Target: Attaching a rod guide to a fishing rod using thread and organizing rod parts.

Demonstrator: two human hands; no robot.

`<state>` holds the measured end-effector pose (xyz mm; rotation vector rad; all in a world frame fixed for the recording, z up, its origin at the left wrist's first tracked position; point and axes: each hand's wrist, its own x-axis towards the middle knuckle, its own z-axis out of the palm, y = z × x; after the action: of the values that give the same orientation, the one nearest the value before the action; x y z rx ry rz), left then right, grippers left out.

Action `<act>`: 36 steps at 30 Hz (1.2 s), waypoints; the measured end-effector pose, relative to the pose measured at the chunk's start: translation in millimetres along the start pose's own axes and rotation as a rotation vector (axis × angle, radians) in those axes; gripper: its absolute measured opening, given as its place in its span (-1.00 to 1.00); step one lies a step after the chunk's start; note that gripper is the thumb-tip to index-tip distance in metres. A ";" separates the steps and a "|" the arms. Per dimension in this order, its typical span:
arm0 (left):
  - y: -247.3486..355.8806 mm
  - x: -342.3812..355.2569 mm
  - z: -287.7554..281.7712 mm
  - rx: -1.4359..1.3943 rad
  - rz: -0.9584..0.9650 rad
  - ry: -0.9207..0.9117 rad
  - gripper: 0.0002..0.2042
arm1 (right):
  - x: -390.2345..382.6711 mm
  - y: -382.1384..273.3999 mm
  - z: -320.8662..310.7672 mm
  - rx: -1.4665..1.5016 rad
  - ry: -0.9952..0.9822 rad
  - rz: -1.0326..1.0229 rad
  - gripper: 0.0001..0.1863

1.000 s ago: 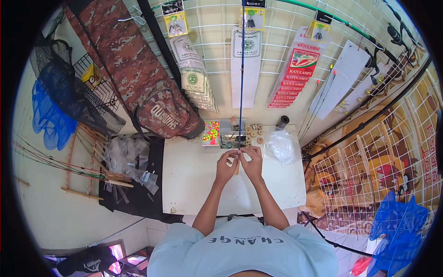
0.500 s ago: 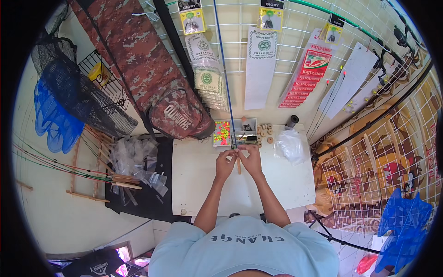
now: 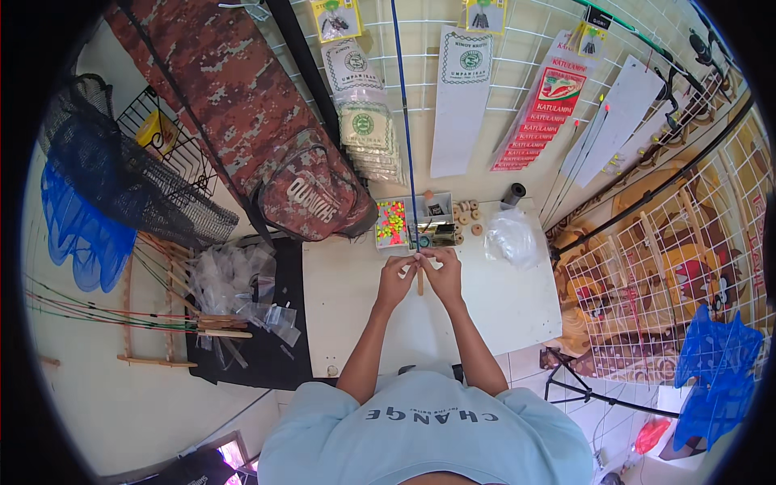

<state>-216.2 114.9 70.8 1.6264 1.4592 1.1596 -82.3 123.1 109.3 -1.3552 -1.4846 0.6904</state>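
My left hand [image 3: 396, 273] and my right hand [image 3: 441, 273] pinch together at the lower part of a long thin blue rod [image 3: 404, 121], just where a short wooden handle [image 3: 420, 281] begins. The rod points away from me, above the white tabletop [image 3: 356, 307]; whatever small detail sits between my fingertips is hidden. Just beyond my hands are a box of bright yellow and pink small pieces [image 3: 391, 223] and a grey compartment box [image 3: 438, 204] with small items. Several cork rings [image 3: 469, 212] lie to its right.
A dark cylinder [image 3: 514, 194] and clear bags [image 3: 508, 241] sit at the table's back right. Plastic bags [image 3: 230, 287] and thin rods [image 3: 162, 322] lie left. A camouflage bag [image 3: 311, 194], hanging packets [image 3: 362, 129], nets [image 3: 89, 226] and wire grids [image 3: 638, 291] surround the table.
The blue rod's far end has swung left from straight ahead, then partly back. My fingers stay pinched at the handle's top, with only slight shifts. The whole view has moved a little.
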 end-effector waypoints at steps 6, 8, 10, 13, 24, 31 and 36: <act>-4.0 1.1 2.4 -0.026 -0.018 -0.015 -0.76 | 0.7 5.7 0.7 -0.022 -0.012 -0.006 -0.81; -7.2 0.9 3.1 -0.011 -0.028 -0.034 -0.72 | 0.9 7.7 1.9 -0.031 -0.026 -0.012 -0.79; -6.7 0.8 3.1 -0.033 -0.036 -0.041 -0.73 | 0.6 6.0 0.8 -0.007 -0.039 0.024 -0.78; -2.7 1.0 2.1 -0.030 -0.046 -0.054 -0.77 | -1.3 3.6 -2.2 0.026 -0.052 0.046 -0.78; -3.7 4.4 -0.5 -0.028 -0.065 -0.023 -0.82 | -4.2 19.7 -8.6 -0.103 -0.048 0.017 -0.78; -3.3 -1.2 -2.1 -0.040 -0.083 -0.023 -0.80 | -10.0 19.2 -6.8 -0.066 -0.073 0.085 -0.79; -1.8 -4.8 1.0 -0.068 -0.053 0.030 -0.74 | -15.3 22.9 -8.4 -0.086 -0.093 0.098 -0.78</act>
<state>-215.9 110.6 67.9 1.5214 1.4575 1.1952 -66.8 111.8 87.8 -1.4871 -1.5445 0.7680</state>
